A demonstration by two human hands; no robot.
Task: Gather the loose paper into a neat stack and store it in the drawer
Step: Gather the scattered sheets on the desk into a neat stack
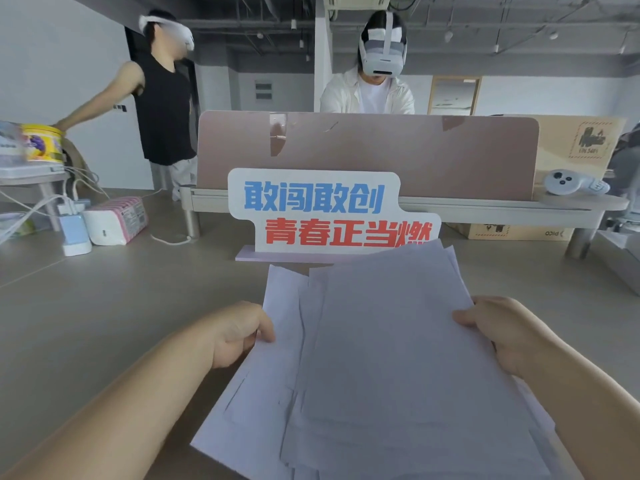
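Observation:
Several white paper sheets are fanned unevenly, their edges not lined up, over the beige desk in front of me. My left hand pinches the left edge of the sheets, thumb on top. Along the right edge my right hand grips them, its thumb lying on the top sheet. The far corners of the paper overlap the foot of a standing sign. No drawer is in view.
A white sign with blue and red characters stands just beyond the paper, before a pink desk divider. A tissue pack and charger lie far left. A white controller rests at right. Two people wearing headsets stand behind.

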